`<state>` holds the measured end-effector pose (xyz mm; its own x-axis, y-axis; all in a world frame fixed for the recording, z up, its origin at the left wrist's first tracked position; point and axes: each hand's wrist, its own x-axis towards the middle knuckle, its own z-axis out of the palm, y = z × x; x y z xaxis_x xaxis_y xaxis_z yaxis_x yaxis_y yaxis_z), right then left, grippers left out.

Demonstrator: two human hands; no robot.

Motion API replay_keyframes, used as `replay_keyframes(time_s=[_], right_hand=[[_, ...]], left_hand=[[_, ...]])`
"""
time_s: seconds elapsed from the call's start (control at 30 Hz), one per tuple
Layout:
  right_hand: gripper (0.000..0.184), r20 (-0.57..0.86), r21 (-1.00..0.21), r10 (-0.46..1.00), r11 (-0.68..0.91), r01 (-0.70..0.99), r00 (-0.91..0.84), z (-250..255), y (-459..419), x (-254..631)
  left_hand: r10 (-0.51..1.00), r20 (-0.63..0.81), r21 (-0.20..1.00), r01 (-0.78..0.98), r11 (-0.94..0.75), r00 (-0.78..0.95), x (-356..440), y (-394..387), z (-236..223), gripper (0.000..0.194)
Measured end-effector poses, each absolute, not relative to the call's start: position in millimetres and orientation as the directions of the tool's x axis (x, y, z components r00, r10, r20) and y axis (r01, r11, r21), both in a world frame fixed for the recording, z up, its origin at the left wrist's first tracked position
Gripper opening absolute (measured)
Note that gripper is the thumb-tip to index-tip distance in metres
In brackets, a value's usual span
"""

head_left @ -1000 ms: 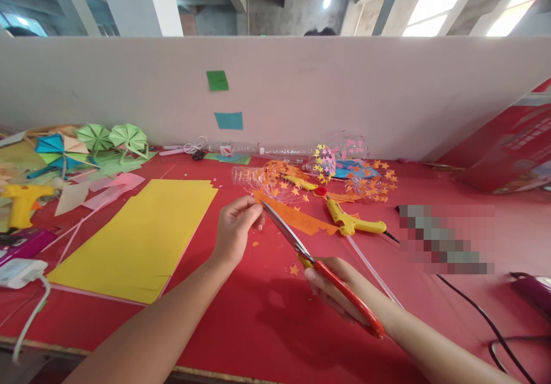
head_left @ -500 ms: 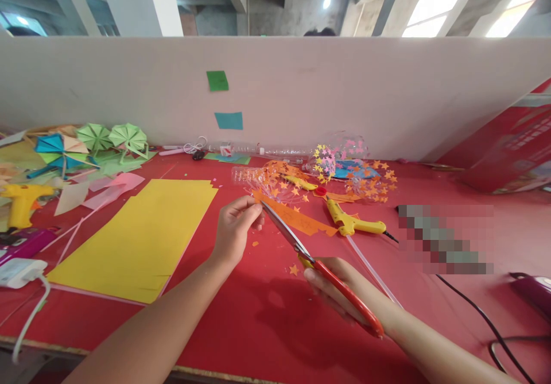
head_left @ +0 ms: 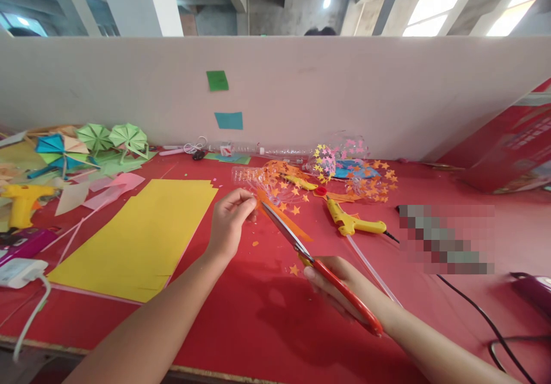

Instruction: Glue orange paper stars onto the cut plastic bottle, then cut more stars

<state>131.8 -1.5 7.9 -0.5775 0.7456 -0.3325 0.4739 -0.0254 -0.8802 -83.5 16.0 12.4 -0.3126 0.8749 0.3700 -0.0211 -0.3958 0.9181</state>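
My left hand [head_left: 230, 220] pinches the near end of an orange paper strip [head_left: 287, 218] above the red table [head_left: 267, 315]. Red-handled scissors [head_left: 318, 269] are gripped in my right hand [head_left: 333, 289], their blades pointing up-left to the strip right beside my left fingertips. Small orange paper stars [head_left: 294, 270] lie on the table under the blades. Behind the strip lies a clear plastic bottle [head_left: 258, 176] covered with orange stars.
Yellow paper sheets [head_left: 142, 237] lie at left. One yellow glue gun [head_left: 353, 220] sits right of the strip, another [head_left: 21, 203] at far left. Folded paper umbrellas [head_left: 99, 140] and star-decorated bottles [head_left: 344, 166] stand along a white partition [head_left: 301, 85]. Black cables [head_left: 486, 321] run at right.
My left hand has lifted slightly and turned the orange strip, so its far end now looks narrower and off the table. The scissors stay almost still.
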Motion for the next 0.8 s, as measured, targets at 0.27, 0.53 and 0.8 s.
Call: replay_keyframes(time_s=[0.27, 0.53, 0.8], right_hand=[[0.055, -0.324, -0.887, 0.731, -0.013, 0.462, -0.601, 8.0, -1.1, 133.7], [0.061, -0.267, -0.910, 0.685, 0.052, 0.412, -0.677, 12.3, -2.3, 134.7], [0.062, -0.253, -0.926, 0.669, 0.041, 0.375, -0.699, 4.6, -2.6, 136.9]], left_hand=[[0.889, 0.393, 0.911, -0.033, -0.411, -0.237, -80.8, 12.9, 8.7, 0.019], [0.896, 0.380, 0.906, -0.100, -0.410, -0.229, -76.6, 11.1, 6.8, 0.011], [0.901, 0.378, 0.906, -0.117, -0.408, -0.212, -72.3, 9.7, 5.2, 0.007]])
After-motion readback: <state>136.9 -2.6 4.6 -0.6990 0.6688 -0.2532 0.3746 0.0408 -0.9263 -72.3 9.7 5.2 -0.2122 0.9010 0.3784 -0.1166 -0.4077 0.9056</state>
